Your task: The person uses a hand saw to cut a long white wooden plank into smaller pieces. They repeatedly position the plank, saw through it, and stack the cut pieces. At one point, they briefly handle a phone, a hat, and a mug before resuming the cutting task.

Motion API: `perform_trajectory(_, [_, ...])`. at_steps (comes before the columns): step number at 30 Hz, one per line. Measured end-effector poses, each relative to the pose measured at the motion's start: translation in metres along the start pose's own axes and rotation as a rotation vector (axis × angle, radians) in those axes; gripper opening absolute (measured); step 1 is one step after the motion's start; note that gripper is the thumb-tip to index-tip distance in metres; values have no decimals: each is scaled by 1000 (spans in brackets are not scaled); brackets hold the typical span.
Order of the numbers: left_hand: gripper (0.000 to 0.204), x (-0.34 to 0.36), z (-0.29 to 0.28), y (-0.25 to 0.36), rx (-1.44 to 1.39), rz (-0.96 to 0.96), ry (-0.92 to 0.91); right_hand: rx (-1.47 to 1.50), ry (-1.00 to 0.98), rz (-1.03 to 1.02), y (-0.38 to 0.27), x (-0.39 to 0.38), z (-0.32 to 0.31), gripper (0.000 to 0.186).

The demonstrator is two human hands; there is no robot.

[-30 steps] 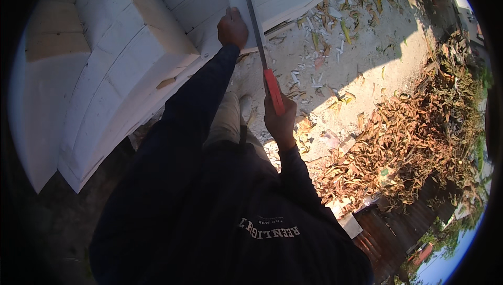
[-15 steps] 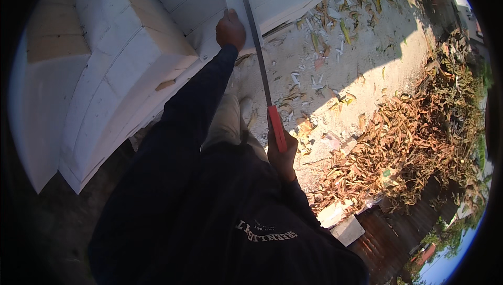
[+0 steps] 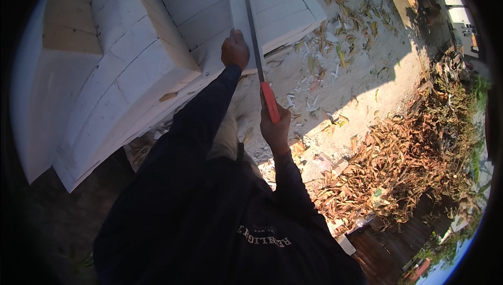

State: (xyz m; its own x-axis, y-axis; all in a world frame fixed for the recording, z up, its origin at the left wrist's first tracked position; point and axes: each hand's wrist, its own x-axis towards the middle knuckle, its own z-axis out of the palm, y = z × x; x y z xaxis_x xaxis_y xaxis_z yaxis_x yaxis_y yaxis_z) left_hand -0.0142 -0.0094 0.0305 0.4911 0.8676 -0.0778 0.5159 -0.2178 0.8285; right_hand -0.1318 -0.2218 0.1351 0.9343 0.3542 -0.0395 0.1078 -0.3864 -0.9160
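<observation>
My right hand [image 3: 276,127] is wrapped round the red handle [image 3: 270,101] of a handsaw. Its long, narrow blade [image 3: 252,33] points away from me and lies along a white strip [image 3: 239,4]. To the left of the blade, my left hand [image 3: 234,51] is closed on the near end of that strip, with the thumb side up. Under the strip are white planked panels [image 3: 277,7]. Where the teeth meet the strip is too thin to make out.
Large white block-like shapes [image 3: 126,59] with angled faces stand at the left. Pale scraps and dry leaves litter the sandy ground [image 3: 351,75] on the right. A heap of brown leaves [image 3: 398,159] lies further right, beside a dark rusty sheet [image 3: 390,248].
My right hand has pushed the saw forward, away from me, so its handle is now closer to my left hand. The left hand keeps its grip; the whole view has shifted slightly.
</observation>
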Motion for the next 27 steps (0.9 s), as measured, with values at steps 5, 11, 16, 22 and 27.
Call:
perform_trajectory(5, [55,0,-7,-10,-2,-7,-47,-16,11,-59,13,-11,3,18])
perform_trajectory(11, [57,-1,1,-9,-51,-3,-50,13,-88,23,-7,18,-7,25])
perform_trajectory(16, [55,-2,-5,-13,-5,23,-36,43,-26,-41,-2,12,-3,22])
perform_trajectory(22, [54,-2,-6,-10,-37,35,20,-45,-129,42,-11,22,1,12])
perform_trajectory(27, [55,11,-8,0,19,26,-101,-71,-85,0,2,18,-1,15])
